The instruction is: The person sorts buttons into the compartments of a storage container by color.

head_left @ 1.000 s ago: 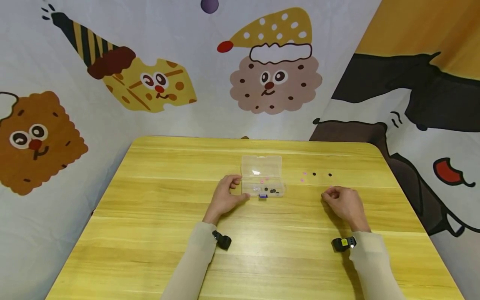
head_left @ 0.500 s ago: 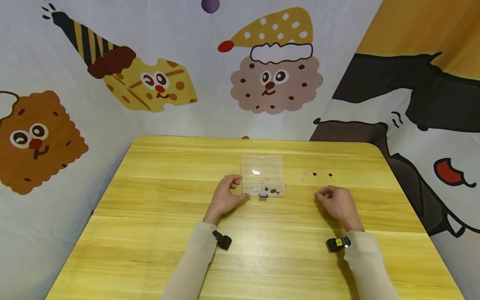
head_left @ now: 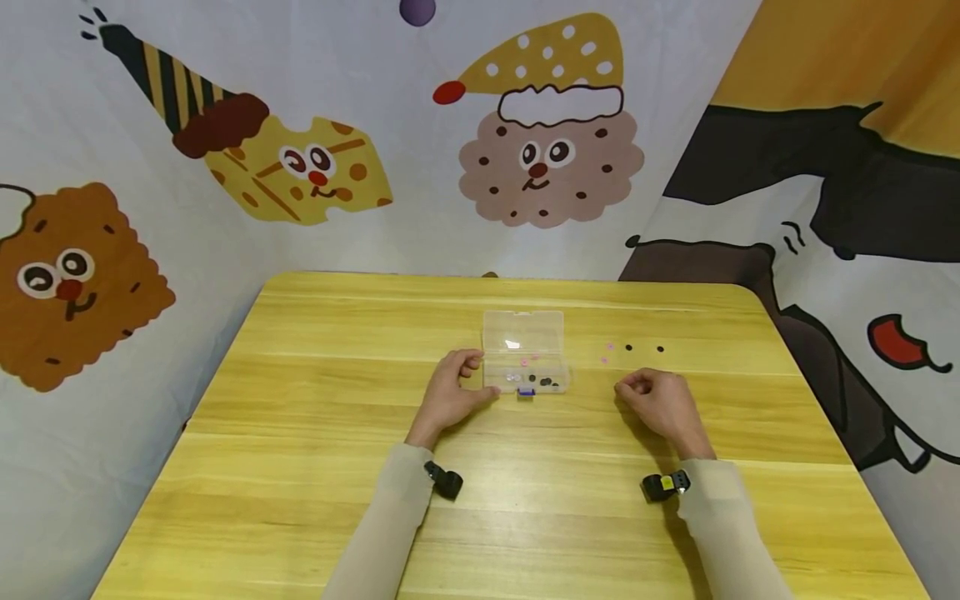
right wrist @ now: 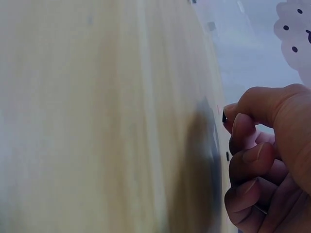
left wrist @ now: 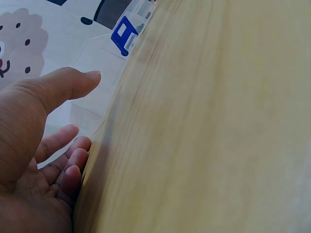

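Note:
A clear plastic box [head_left: 523, 333] stands on the table with its lid raised, a blue clasp [left wrist: 124, 36] at its front. Small black discs [head_left: 546, 382], pink pieces and pale pieces lie in its compartments. My left hand [head_left: 448, 393] rests at the box's left end, the thumb straight at the front corner and the loosely bent fingers by the left edge. To the right of the box, my right hand [head_left: 660, 404] is over the table, thumb and index finger pinching a small black disc [right wrist: 224, 116]. The other fingers curl toward the palm.
Right of the box and beyond my right hand lie two black discs, a nearer one [head_left: 628, 347] and one farther right [head_left: 660, 349], with two pink pieces [head_left: 604, 361] beside them. The wooden table [head_left: 360, 517] meets a cartoon-printed cloth [head_left: 420, 242] at the back.
My right hand has moved left across the table toward the box, its thumb and index finger staying together. My left hand and the box have stayed in place.

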A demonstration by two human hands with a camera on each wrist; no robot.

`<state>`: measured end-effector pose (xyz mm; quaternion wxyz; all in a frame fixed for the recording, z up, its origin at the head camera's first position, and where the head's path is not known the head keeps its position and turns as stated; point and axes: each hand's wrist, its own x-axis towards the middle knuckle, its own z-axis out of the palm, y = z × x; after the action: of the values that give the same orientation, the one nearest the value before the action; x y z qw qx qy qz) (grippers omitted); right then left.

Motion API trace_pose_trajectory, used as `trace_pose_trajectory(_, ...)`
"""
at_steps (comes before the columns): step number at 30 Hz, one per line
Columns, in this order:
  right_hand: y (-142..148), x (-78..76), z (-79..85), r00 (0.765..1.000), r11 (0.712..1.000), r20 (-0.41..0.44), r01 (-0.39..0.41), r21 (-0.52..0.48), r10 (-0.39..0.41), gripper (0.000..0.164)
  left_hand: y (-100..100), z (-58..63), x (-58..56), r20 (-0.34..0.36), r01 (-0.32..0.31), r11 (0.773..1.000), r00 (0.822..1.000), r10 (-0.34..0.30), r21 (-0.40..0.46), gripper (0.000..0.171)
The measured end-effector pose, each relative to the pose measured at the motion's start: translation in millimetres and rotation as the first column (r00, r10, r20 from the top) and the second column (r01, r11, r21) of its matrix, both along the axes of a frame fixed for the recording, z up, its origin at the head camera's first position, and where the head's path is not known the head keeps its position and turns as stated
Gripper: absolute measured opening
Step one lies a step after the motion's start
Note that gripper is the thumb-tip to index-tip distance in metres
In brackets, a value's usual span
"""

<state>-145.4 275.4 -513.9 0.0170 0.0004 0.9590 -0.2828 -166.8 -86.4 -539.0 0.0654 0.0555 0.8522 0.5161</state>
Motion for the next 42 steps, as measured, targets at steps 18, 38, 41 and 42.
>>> trace_pose_trajectory(18, -19.2, -2.8, 3.7, 1.000, 0.998, -0.009, -0.007, -0.068, 0.007, 0.022, 0.4, 1.7, -0.1, -0.013, 0.006, 1.000, 1.000, -0.006, 0.005, 0.067)
trace_pose_trajectory(38, -61.4, -13.0, 16.2, 0.997, 0.982, -0.027, -0.072, -0.176, 0.068, 0.016, -0.9, 1.7, 0.0, -0.006, 0.008, 1.000, 1.000, -0.008, 0.010, 0.067)
trace_pose_trajectory(41, -68.2, -13.4, 16.5, 0.996, 0.978, -0.018, -0.085, -0.192, 0.083, 0.015, -0.8, 1.9, -0.2, -0.001, 0.010, 1.000, 1.000, -0.010, 0.010, 0.067)
trace_pose_trajectory(42, -70.2, -13.6, 16.7, 0.996, 0.977, -0.016, -0.089, -0.194, 0.088, 0.015, -0.8, 1.9, -0.2, -0.004, 0.009, 1.000, 1.000, -0.009, 0.010, 0.067)
